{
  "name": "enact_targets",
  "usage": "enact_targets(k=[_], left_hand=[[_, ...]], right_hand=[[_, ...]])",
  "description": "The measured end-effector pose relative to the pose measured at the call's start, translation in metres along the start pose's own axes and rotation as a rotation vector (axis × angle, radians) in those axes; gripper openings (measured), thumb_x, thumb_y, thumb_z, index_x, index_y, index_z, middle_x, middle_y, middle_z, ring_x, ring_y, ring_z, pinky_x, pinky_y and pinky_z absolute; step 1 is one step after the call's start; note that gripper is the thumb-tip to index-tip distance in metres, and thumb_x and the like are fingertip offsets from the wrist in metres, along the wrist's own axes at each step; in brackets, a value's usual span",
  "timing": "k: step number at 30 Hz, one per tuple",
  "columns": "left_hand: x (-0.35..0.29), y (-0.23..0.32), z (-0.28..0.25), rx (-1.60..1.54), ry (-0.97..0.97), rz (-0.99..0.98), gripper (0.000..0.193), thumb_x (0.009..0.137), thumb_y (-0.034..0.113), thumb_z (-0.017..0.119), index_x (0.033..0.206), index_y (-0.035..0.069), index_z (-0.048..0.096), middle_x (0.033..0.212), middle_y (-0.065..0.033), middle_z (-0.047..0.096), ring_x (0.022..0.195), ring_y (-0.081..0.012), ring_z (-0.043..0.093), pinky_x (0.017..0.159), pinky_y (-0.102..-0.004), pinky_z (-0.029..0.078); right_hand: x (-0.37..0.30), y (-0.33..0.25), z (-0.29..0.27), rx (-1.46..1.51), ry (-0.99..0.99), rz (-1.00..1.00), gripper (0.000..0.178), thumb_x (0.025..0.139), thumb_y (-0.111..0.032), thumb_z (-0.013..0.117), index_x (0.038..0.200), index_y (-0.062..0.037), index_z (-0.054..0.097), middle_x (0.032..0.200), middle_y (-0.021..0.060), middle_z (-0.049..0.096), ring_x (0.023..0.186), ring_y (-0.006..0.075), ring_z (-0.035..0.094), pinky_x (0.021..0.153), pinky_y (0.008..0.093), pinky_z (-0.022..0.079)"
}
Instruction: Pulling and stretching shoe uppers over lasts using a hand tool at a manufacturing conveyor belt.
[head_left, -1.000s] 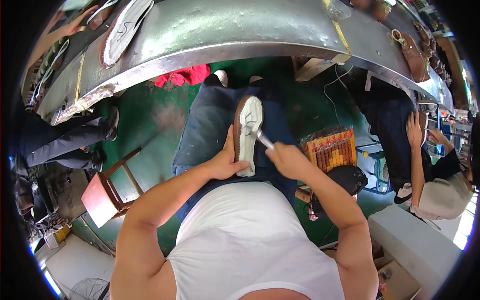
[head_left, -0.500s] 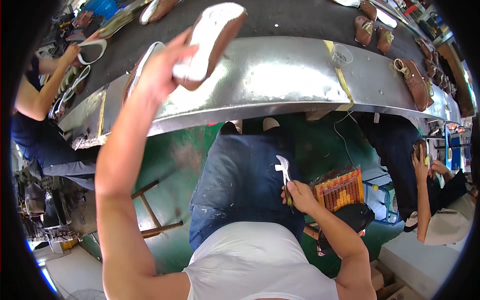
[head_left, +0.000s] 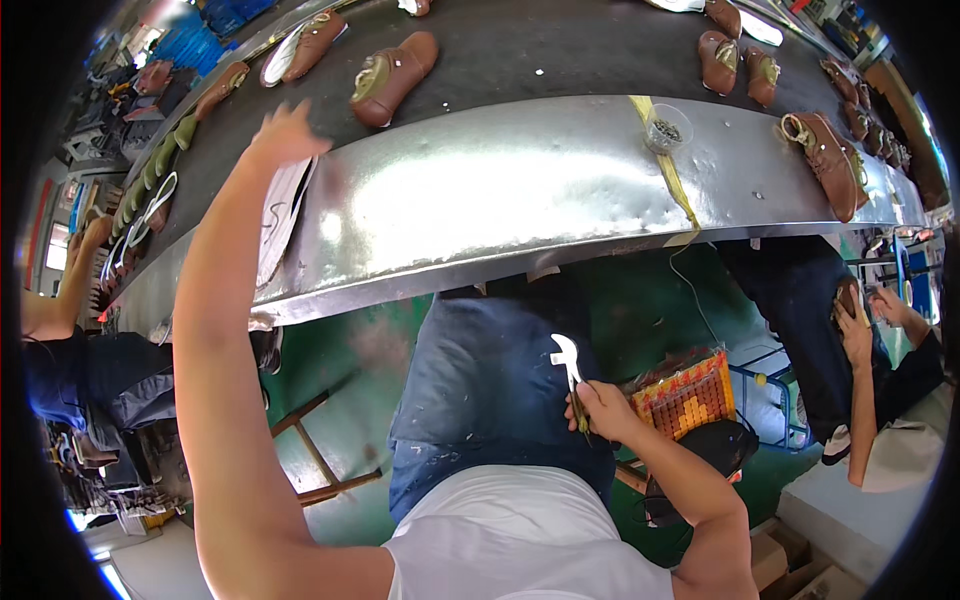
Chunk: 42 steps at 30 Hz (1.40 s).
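Observation:
My left hand (head_left: 285, 137) is stretched toward the far left of the bench, its fingers apart and slightly blurred. Nothing shows in its grip. Just below it, at the metal edge, lies a shoe with a white sole (head_left: 283, 222), partly covered by my hand and forearm. A brown lace-up shoe (head_left: 393, 78) rests upright on the black belt (head_left: 520, 60), to the right of my left hand. Low over my lap, my right hand (head_left: 600, 408) is closed round the handle of a hammer (head_left: 567, 362), its bright metal head pointing up and away from me.
The metal ledge (head_left: 480, 170) runs across in front of me, with a clear cup of small bits (head_left: 667, 130). More brown shoes (head_left: 828, 165) stand at right. A wooden stool (head_left: 325, 460) is on the floor at left. People sit on both sides; the right one's hands (head_left: 855, 330) hold something.
The brown shoe has left my left hand and now lies upright on the belt. My left hand has moved left and opened. My right hand keeps the hammer in nearly the same place.

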<state>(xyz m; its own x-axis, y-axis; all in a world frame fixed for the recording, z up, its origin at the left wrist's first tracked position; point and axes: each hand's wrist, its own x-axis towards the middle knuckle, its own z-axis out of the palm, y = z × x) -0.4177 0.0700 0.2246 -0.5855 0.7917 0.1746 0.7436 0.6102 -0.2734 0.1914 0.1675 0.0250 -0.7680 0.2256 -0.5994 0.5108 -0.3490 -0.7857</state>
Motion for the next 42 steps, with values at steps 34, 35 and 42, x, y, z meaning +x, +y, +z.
enact_targets(k=[34,35,42], left_hand=[[-0.329,0.265,0.050,-2.013,-0.429,0.015,0.063,0.102,0.041,0.051,0.153,0.016,0.023,0.141,-0.0096,0.042,0.131,-0.0205,0.039,0.111,-0.0366,0.031],[-0.325,0.268,0.039,-2.109,-0.469,0.043,0.062,0.102,0.041,0.051,0.153,0.016,0.023,0.141,-0.0094,0.042,0.131,-0.0207,0.039,0.111,-0.0361,0.031],[-0.318,0.265,0.029,-2.143,-0.569,-0.094,0.062,0.102,0.039,0.052,0.152,0.017,0.023,0.134,-0.0067,0.049,0.125,-0.0177,0.045,0.107,-0.0341,0.036]], right_hand=[[-0.051,-0.095,0.071,-0.408,-0.098,-0.047,0.026,0.096,-0.015,0.056,0.114,0.0029,0.060,0.091,0.0066,0.067,0.077,0.0094,0.060,0.066,0.0262,0.049],[-0.047,-0.105,0.069,-0.254,-0.133,-0.040,0.025,0.097,-0.016,0.055,0.114,0.0025,0.060,0.090,0.0063,0.066,0.077,0.0094,0.060,0.062,0.0243,0.047],[-0.058,-0.123,0.049,-0.180,0.017,-0.215,0.023,0.097,-0.019,0.057,0.110,0.0002,0.061,0.085,0.0050,0.065,0.064,0.0086,0.057,0.052,0.0240,0.044]])
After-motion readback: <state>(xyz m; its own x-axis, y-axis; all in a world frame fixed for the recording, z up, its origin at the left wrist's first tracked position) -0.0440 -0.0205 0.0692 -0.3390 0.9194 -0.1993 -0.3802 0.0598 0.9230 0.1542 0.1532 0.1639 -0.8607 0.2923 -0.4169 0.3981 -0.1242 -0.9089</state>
